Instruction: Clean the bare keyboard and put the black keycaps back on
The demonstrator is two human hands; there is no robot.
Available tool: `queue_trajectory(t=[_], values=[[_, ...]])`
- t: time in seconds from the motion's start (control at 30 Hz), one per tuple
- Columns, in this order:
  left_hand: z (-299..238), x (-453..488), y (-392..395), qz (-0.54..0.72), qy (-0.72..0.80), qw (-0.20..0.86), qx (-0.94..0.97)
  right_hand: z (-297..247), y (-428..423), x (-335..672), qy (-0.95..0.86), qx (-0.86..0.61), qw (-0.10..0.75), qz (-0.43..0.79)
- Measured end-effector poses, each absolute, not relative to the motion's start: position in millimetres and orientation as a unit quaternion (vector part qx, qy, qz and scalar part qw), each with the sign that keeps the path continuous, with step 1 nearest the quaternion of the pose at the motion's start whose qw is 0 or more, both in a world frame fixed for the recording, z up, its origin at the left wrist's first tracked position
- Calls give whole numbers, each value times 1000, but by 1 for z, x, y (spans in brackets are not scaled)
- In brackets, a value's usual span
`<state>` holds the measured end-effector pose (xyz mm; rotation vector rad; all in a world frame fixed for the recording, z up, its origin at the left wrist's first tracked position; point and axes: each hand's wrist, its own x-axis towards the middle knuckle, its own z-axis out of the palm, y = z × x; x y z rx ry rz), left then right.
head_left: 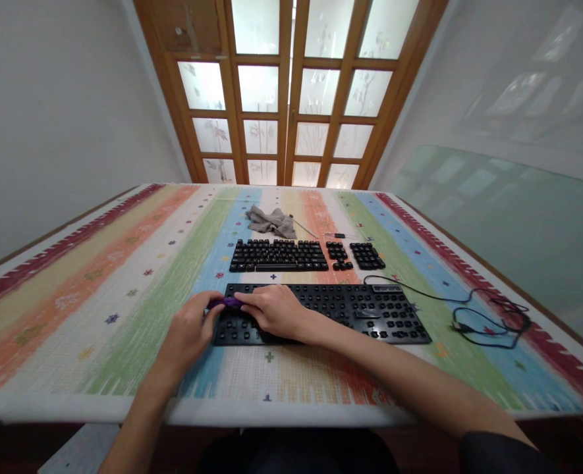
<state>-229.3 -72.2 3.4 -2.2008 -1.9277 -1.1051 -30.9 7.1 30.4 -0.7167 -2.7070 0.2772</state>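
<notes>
A small purple, soft-looking piece [230, 302], its kind unclear, is pinched between my two hands over the left end of the keyboard base. My left hand [192, 329] grips its left side between thumb and fingers. From the right, my right hand [274, 309] holds its other side, and my forearm crosses the base. The black keyboard base [340, 303], its keycaps off and switches showing, lies flat beneath; my right hand and arm hide part of it.
Behind the base, black keycaps stand grouped in a main block [278, 255], a small cluster [337, 251] and a number pad [367, 255]. Farther back are a grey cloth [271, 222], a thin rod [305, 227] and a small black-handled tool [339, 236]. The cable [513, 316] coils at right on the striped tablecloth [138, 289].
</notes>
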Motion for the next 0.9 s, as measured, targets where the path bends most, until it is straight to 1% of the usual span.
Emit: queue_trajectory(t=[0.13,0.23,0.4,0.57,0.77,0.9], values=[[2,-233,-72,-324,-594,-19,-736,27,11,-35,-954,-240,137,112],[0,-234,-72,-318,-583,-19,-747,29,11,-37,-957,-240,123,106],[-5,-234,-70,-323,-564,22,-760,31,11,-46,-957,-252,106,91],[-6,-237,-73,-298,-540,66,-785,28,16,-56,-961,-242,106,77],[-5,-242,-75,-254,-524,108,-805,33,12,-62,-979,-193,50,35],[0,-244,-75,-248,-542,111,-795,35,10,-67,-986,-161,43,10]])
